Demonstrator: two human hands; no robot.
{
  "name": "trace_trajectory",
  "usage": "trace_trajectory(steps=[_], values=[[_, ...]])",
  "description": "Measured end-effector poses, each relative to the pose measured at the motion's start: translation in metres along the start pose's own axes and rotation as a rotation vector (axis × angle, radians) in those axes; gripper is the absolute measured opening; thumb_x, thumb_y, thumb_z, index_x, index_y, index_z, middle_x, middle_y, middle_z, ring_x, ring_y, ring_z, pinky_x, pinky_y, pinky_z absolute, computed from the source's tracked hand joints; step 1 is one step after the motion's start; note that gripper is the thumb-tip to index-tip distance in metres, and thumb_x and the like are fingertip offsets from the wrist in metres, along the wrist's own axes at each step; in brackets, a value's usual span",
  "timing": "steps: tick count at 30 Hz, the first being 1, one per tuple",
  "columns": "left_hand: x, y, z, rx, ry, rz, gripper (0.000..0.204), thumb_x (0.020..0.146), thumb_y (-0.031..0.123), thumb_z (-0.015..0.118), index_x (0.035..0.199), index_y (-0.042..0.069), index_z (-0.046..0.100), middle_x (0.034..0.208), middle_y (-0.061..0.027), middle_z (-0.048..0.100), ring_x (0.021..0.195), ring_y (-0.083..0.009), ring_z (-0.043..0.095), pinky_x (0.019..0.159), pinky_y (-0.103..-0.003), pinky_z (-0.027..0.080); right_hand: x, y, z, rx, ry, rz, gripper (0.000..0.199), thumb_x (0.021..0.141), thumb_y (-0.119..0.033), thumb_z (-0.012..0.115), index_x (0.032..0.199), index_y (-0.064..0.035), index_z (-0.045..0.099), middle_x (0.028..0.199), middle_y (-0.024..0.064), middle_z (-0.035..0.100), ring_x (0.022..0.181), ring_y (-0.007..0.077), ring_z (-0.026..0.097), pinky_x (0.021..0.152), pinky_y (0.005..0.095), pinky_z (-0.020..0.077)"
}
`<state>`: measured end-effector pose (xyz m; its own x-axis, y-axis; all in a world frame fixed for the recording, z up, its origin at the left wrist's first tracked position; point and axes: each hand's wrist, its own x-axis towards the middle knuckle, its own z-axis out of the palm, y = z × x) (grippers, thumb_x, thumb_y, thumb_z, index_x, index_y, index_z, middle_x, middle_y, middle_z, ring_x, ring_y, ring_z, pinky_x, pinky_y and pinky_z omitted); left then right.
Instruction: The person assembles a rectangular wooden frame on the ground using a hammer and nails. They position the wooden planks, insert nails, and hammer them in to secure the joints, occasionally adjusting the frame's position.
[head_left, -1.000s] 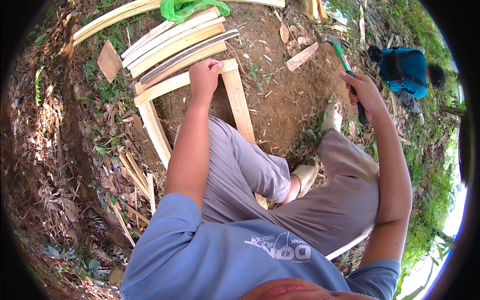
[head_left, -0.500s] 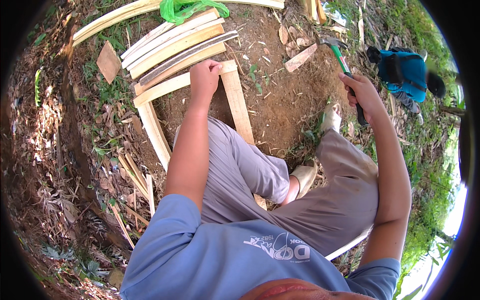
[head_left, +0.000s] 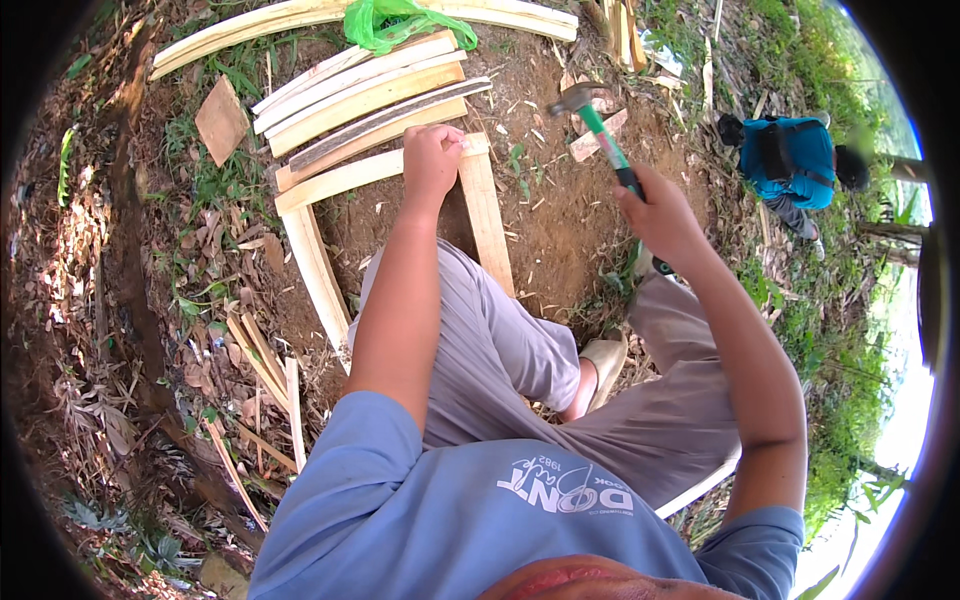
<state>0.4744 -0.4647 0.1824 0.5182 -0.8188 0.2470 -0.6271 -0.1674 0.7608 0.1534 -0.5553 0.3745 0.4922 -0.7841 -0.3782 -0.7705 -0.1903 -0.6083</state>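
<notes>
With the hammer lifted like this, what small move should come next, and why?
Probably a short downward strike at the frame corner. The right hand holds the green-handled steel hammer raised above the ground, and the left hand pinches at the corner where two pale wooden slats meet, seemingly steadying a nail, though none is visible.

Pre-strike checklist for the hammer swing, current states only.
1. Right hand gripping the green-handled steel-headed hammer: ok, fingers closed round the handle.
2. Hammer raised clear of the wood: ok, head is up over bare soil.
3. Left hand steadying the corner of the pale wooden slat frame: ok, resting on the joint.
4. Left fingers clear of the strike spot: not ok, the hand covers the corner.
5. Nail set and upright: cannot tell, hidden under the left hand.
6. Bystander in blue shirt out of swing range: ok, crouched well off to the right.
</notes>
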Motion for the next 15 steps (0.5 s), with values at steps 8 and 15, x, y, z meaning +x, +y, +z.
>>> trace_trajectory(steps=[8, 15], values=[[0.003, -0.013, 0.007, -0.033, 0.007, 0.035, 0.015, 0.080, 0.019, 0.086, 0.082, 0.007, 0.077, 0.098, -0.0046, 0.077, 0.103, -0.0317, 0.058, 0.099, -0.044, 0.046, 0.001, -0.048, 0.155, -0.058, 0.282, -0.161, 0.020, 0.108, -0.015, 0.057, 0.121, 0.0000, 0.056, 0.094, 0.0310, 0.070, 0.089, 0.0528, 0.069, 0.077, 0.0601, 0.0529], [0.000, -0.020, 0.009, -0.041, 0.039, 0.054, 0.013, 0.080, 0.018, 0.088, 0.084, 0.010, 0.078, 0.099, -0.0029, 0.076, 0.102, -0.0306, 0.058, 0.097, -0.043, 0.047, -0.008, -0.030, 0.196, -0.084, 0.288, -0.145, 0.027, 0.108, -0.013, 0.056, 0.130, 0.0022, 0.054, 0.106, 0.0336, 0.070, 0.093, 0.0552, 0.069, 0.075, 0.0629, 0.0547]])
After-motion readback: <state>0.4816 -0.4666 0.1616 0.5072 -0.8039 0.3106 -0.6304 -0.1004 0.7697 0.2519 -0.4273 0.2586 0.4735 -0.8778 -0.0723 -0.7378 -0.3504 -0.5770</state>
